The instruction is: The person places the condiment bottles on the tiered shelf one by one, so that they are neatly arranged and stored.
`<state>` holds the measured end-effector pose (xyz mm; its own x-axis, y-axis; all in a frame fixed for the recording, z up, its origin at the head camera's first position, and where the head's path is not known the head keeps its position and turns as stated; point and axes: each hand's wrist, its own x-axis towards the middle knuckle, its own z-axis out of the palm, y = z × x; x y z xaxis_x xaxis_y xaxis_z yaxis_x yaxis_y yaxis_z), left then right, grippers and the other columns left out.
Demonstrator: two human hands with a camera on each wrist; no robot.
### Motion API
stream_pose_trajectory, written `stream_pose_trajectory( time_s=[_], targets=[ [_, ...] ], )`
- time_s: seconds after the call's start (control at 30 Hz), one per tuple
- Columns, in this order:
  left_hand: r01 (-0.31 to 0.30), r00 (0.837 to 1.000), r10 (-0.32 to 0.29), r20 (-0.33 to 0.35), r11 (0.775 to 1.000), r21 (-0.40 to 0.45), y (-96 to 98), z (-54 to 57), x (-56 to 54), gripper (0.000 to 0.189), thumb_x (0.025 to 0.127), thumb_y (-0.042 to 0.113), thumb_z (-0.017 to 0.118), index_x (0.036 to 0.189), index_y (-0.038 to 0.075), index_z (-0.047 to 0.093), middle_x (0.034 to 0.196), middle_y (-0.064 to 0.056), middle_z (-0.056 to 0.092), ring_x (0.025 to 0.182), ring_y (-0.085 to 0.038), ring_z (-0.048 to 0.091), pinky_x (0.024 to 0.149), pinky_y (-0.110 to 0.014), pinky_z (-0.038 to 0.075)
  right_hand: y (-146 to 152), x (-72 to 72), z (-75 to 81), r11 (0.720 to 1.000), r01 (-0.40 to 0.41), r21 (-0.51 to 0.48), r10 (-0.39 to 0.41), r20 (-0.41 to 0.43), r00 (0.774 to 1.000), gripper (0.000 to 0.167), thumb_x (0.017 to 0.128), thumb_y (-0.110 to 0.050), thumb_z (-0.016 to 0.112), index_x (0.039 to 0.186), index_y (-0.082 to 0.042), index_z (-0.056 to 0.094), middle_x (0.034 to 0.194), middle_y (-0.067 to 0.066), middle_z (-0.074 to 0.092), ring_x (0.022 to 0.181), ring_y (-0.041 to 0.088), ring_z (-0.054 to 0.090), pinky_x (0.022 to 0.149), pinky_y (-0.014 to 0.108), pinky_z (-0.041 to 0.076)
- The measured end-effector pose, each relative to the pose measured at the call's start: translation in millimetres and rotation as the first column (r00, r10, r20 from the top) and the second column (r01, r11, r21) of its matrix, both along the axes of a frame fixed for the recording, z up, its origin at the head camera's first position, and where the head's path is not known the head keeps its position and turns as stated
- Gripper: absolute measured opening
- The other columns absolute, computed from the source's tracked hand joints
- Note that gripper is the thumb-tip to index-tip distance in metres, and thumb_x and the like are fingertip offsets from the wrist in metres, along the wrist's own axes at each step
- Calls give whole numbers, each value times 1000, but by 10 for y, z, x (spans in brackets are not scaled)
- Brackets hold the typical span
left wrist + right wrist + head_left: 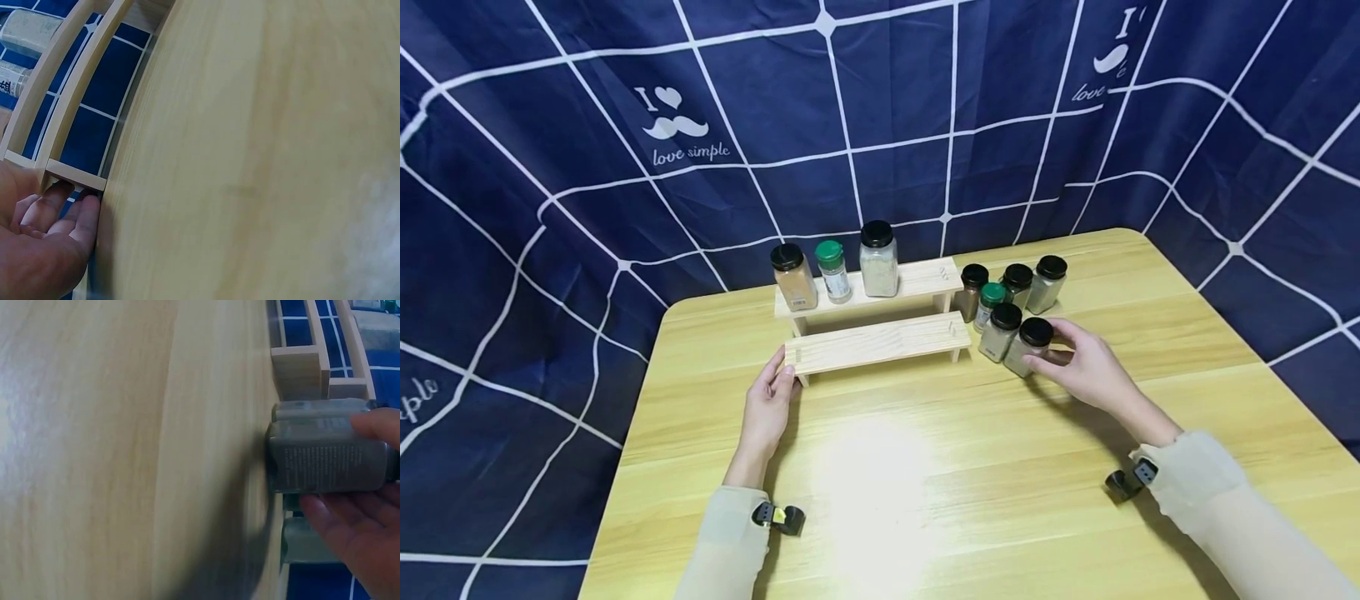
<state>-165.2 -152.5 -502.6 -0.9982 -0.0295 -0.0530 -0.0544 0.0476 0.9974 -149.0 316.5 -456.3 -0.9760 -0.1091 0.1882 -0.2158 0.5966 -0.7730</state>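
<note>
My left hand (764, 410) grips the left end of the lower tier of a pale wooden two-tier rack (880, 343), the thumb near its top edge. The left wrist view shows its fingers curled at the end leg (76, 174). With thumb and fingers on opposite sides, my right hand (1093, 367) holds a square clear spice jar (328, 456) with a black lid. That jar stands upright, close against another black-lidded jar (997, 335). On the upper tier are an orange-brown spice jar (797, 287), a green-capped shaker (835, 279) and a tall pale-filled jar (880, 268).
Right of the rack several more jars cluster: a brown one (970, 296), a green-capped shaker (987, 310), a dark one (1017, 287) and a pale one (1047, 287). A blue gridded curtain (895, 100) surrounds the wooden table (700, 467) behind and at both sides.
</note>
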Motion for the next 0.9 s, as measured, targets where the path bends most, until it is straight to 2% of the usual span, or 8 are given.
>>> stream_pose_trajectory(
  time_s=[0.1, 0.17, 0.27, 0.37, 0.47, 0.67, 0.8, 0.9],
  targets=[
    [-1, 1000, 1, -1, 1000, 1, 2, -7, 3, 52, 115, 18, 43, 165, 9, 32, 161, -24, 47, 146, -35, 51, 118, -34, 49, 8, -13, -21, 999, -8, -44, 7, -10, 1000, 50, 92, -6, 81, 136, 4, 60, 130, 26, 66, 103, -11, 66, 90, 9, 60],
    [-4, 1000, 4, -2, 1000, 2, 2, -7, 3, 52, 115, 18, 43, 165, 10, 33, 160, -24, 48, 146, -34, 51, 118, -34, 50, 21, -21, -27, 998, -10, -64, 9, -20, 1000, 49, 92, -5, 81, 135, 4, 61, 129, 22, 67, 102, -15, 64, 90, 9, 60],
    [1, 1000, -1, -6, 1000, -4, -3, -7, 1, 52, 115, 19, 43, 165, 11, 33, 161, -23, 48, 147, -34, 51, 119, -35, 49, 58, -36, -7, 998, 5, -70, -8, -36, 999, 48, 91, -6, 82, 134, 3, 62, 123, 4, 68, 101, -15, 65, 90, 8, 60],
    [6, 1000, -6, -7, 1000, -7, -10, -5, -3, 52, 115, 20, 43, 165, 12, 34, 163, -21, 46, 149, -33, 49, 119, -34, 48, 97, -55, 81, 997, 27, -72, -29, -39, 999, 48, 92, -9, 82, 134, 3, 62, 116, -18, 65, 100, -15, 65, 88, 7, 60],
    [8, 1000, -8, -11, 1000, -4, -14, -6, -4, 52, 115, 19, 43, 165, 12, 34, 163, -21, 45, 149, -34, 48, 119, -34, 48, 140, -83, 216, 996, 35, -79, -39, -52, 998, 48, 92, -7, 81, 134, 5, 61, 112, -29, 63, 98, -15, 66, 86, 6, 60],
    [4, 1000, -4, -16, 1000, -1, -24, -9, -1, 51, 114, 18, 44, 164, 11, 35, 162, -20, 47, 148, -33, 49, 118, -33, 49, 196, -166, 527, 990, 61, -124, -72, -87, 994, 47, 89, 1, 81, 132, 3, 61, 107, -30, 67, 94, -12, 69, 84, 6, 60],
    [1, 1000, -1, -18, 1000, 2, -33, -8, -11, 51, 114, 18, 44, 164, 11, 36, 162, -20, 47, 148, -33, 50, 118, -33, 49, 158, -261, 710, 985, 86, -149, -101, -93, 991, 44, 88, 3, 81, 129, -3, 64, 106, -30, 69, 93, -11, 70, 83, 6, 61],
    [7, 1000, -7, -9, 1000, 2, -33, -11, -25, 51, 114, 18, 44, 164, 12, 36, 162, -20, 48, 148, -32, 50, 118, -33, 50, 97, -339, 809, 986, 77, -150, -93, -103, 990, 43, 88, 2, 82, 126, -7, 66, 106, -29, 69, 95, -12, 70, 84, 5, 60]
  ],
)
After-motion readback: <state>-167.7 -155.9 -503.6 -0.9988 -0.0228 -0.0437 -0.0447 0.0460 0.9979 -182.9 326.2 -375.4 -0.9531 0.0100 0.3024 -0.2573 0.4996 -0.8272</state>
